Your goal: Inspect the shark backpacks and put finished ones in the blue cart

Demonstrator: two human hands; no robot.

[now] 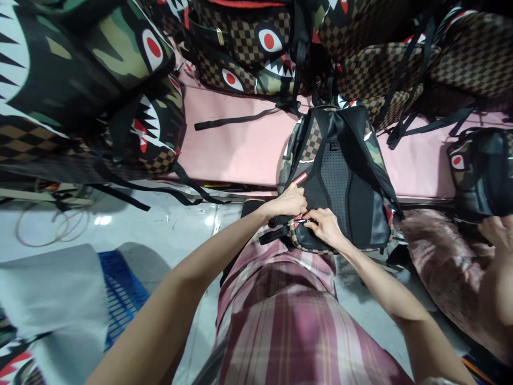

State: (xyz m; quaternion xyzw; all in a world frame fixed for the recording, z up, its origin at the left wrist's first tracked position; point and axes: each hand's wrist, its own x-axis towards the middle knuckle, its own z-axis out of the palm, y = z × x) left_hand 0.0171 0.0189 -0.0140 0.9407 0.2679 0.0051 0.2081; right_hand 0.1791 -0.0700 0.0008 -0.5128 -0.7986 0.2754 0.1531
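A backpack (336,176) stands at the edge of the pink table, its black padded back and shoulder straps facing me. Its sides show camouflage and brown check. My left hand (290,202) is closed on the backpack's strap at the lower left, just below a red-and-white tag (300,178). My right hand (325,227) is closed beside it, at the bag's lower left corner. From its fingertips points a small dark tool (306,221) with a metallic glint, shaped like thread snips. A loose black strap end (272,235) hangs off the corner near both hands.
More shark-face backpacks (240,48) crowd the back and left of the pink table (232,133). Another backpack (484,171) stands at the right, near a co-worker's hand (497,232). A blue crate (122,289) partly under grey sheeting is on the floor at left.
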